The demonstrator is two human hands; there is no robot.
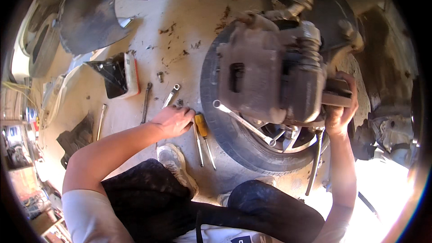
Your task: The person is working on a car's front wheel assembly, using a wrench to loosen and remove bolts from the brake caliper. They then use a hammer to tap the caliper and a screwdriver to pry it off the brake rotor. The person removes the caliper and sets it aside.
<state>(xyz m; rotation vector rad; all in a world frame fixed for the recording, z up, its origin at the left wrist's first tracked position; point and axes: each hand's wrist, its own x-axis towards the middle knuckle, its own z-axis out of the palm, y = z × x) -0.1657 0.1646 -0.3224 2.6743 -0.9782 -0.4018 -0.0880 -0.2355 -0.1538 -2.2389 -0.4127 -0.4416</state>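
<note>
My left hand is low over the floor, fingers curled and pressed together; whatever they hold is hidden. Right by its fingertips are a slim metal rod tool and a yellow-handled screwdriver. A ring wrench pokes out beyond the knuckles. On the right, my right hand wraps around a rusty block-shaped brake part at the side of a rusty brake caliper. The caliper sits above a wheel lying flat, and a double-ended ring wrench shows over the tyre.
A dark open box with a red and white side stands left of centre. Another wrench and a metal bar lie near it. A hose hangs below the caliper. Dark panels lie at the far left.
</note>
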